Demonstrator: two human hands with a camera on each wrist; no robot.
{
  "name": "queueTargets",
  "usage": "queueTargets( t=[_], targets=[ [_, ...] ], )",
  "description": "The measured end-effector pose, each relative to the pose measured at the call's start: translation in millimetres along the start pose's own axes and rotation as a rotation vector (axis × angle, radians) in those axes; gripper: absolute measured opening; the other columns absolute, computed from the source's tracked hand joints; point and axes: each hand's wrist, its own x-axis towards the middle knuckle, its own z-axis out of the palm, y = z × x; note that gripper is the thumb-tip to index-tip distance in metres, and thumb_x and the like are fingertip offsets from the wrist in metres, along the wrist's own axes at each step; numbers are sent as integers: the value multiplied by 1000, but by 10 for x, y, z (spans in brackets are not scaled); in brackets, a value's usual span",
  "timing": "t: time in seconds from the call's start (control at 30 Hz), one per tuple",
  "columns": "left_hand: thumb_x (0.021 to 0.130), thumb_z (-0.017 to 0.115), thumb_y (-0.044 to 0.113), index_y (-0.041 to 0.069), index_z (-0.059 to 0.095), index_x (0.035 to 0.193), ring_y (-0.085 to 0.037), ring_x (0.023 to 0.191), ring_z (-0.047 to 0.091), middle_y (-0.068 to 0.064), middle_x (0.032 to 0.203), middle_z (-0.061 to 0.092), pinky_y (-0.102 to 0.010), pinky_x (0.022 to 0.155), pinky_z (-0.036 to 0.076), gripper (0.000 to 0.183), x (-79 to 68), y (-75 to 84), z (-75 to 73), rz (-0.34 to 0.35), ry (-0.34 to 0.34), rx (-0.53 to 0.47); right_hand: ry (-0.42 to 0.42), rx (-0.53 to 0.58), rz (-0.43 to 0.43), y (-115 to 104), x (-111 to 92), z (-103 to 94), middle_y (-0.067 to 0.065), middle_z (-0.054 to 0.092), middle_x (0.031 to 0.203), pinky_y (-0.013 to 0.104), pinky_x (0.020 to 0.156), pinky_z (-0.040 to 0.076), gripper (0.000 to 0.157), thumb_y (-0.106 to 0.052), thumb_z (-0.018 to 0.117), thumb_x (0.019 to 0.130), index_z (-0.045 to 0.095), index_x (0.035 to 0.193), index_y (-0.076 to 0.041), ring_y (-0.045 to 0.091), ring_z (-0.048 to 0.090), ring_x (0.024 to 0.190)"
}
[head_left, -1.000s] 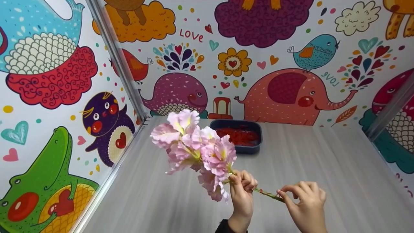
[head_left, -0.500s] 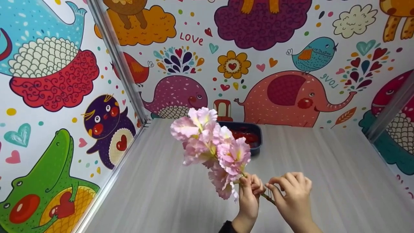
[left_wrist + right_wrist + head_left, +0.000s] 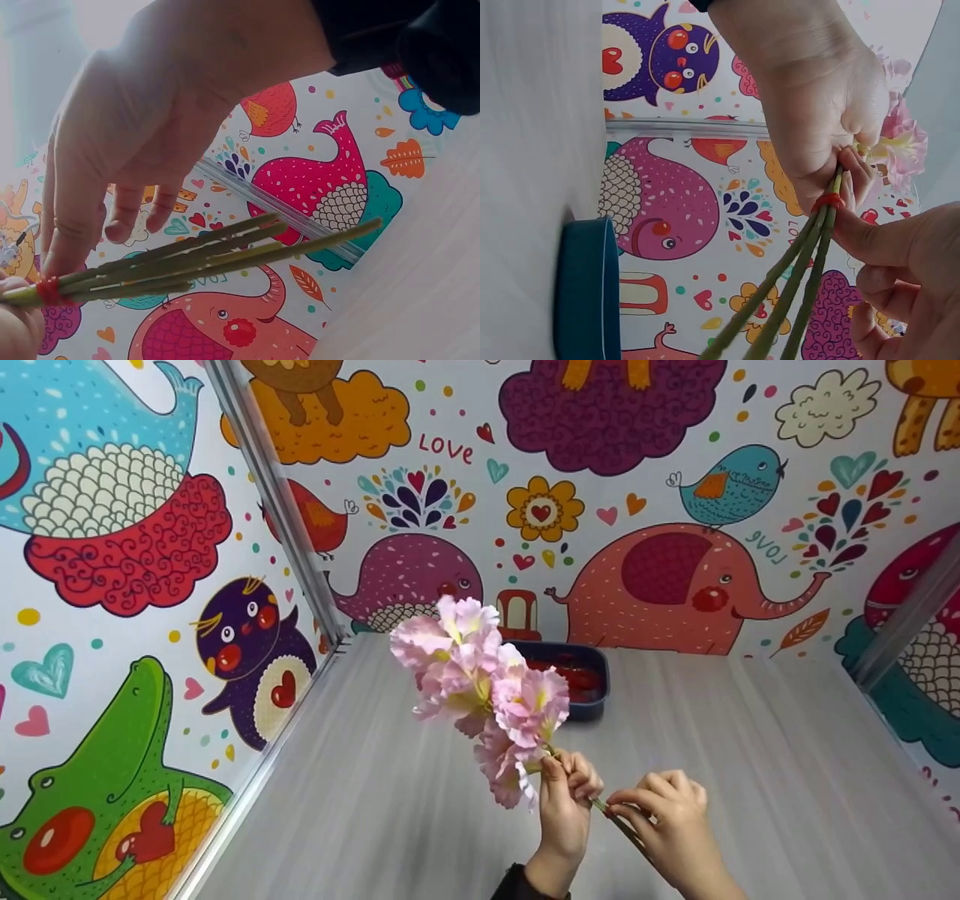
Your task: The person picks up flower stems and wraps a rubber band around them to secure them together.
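Observation:
My left hand (image 3: 564, 810) grips the green stems (image 3: 790, 285) of pink flowers (image 3: 517, 697) just below the blossoms, which point up and to the left. A red rubber band (image 3: 829, 201) circles the stems right below that grip. With thumb and fingertips my right hand (image 3: 671, 829) pinches at the band, close beside the left hand. In the left wrist view the free stem ends spread a little to the right, past the band. The left hand's thumb (image 3: 15, 322) presses along the stems there, while the right hand arches above them.
A dark blue box (image 3: 592, 709) with red contents stands on the grey table (image 3: 360, 780) at the back, partly hidden by the blossoms. Printed cartoon panels (image 3: 645, 585) form walls at the back and sides, with metal strips (image 3: 289, 525) at the corners.
The right hand has come leftward along the stems, up to the left hand. The thin loop it was stretching out from the stems now lies close against them. The flowers have shifted right and slightly up.

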Motion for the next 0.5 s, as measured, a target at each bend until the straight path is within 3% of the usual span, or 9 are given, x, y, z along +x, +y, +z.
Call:
queueTargets(
  t=[0.2,0.4,0.5],
  targets=[
    [100,23,46,20,32,88,-7,60,23,1,70,19,-28,57,16,30,43,79,-12,-2,18,44,-49,-44,40,3,1,-22,-18,48,71,42,73,31,28,-9,83,63,74,86,-21,9,44,79],
    [104,25,39,19,31,85,-9,59,23,0,71,22,-24,54,19,28,102,206,-97,-19,65,239,-74,-176,156,128,24,-83,-12,52,73,52,74,38,35,-10,82,71,71,103,-16,20,51,81],
    [103,39,35,11,35,83,-7,62,28,2,74,29,-22,55,23,31,104,158,-311,-9,139,359,-57,-213,186,247,30,-138,-4,58,76,57,74,40,37,-11,80,72,69,107,-12,27,55,81]
  ],
)
